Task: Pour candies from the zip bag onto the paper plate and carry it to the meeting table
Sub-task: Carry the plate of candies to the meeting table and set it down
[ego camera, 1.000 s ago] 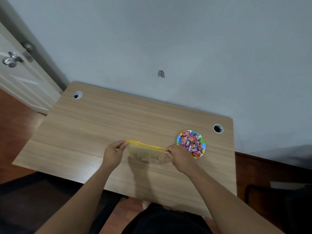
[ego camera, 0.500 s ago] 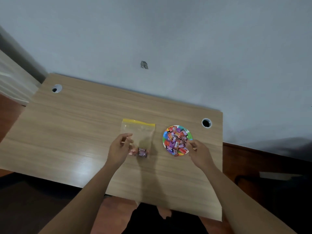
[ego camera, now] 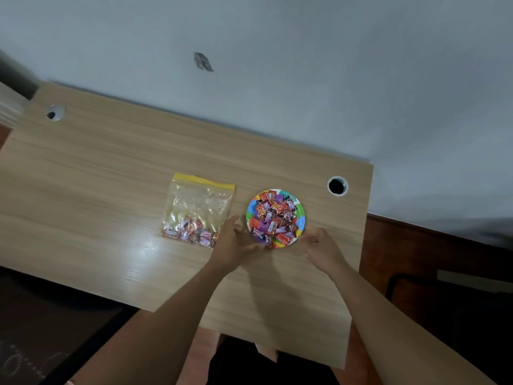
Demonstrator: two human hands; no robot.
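Note:
A colourful paper plate [ego camera: 300, 218] heaped with wrapped candies [ego camera: 273, 216] sits on the wooden desk [ego camera: 97, 190], right of centre. The clear zip bag [ego camera: 198, 202] with a yellow seal lies flat to its left, a few candies still in its near end. My left hand [ego camera: 231, 245] is at the plate's near-left rim, fingers spread, between bag and plate. My right hand [ego camera: 322, 245] is at the plate's near-right rim, fingers curled. Neither hand visibly holds anything; whether the fingertips touch the rim is unclear.
The desk stands against a grey wall. Cable holes sit at its back left [ego camera: 55, 113] and back right [ego camera: 336, 186]. The desk's right edge is close to the plate. Dark floor and a dark chair [ego camera: 444, 287] lie to the right.
Both hands let go of the zip bag, which now lies flat on the desk. My left hand moved right from the bag to the plate; my right hand stays by the plate's near-right rim.

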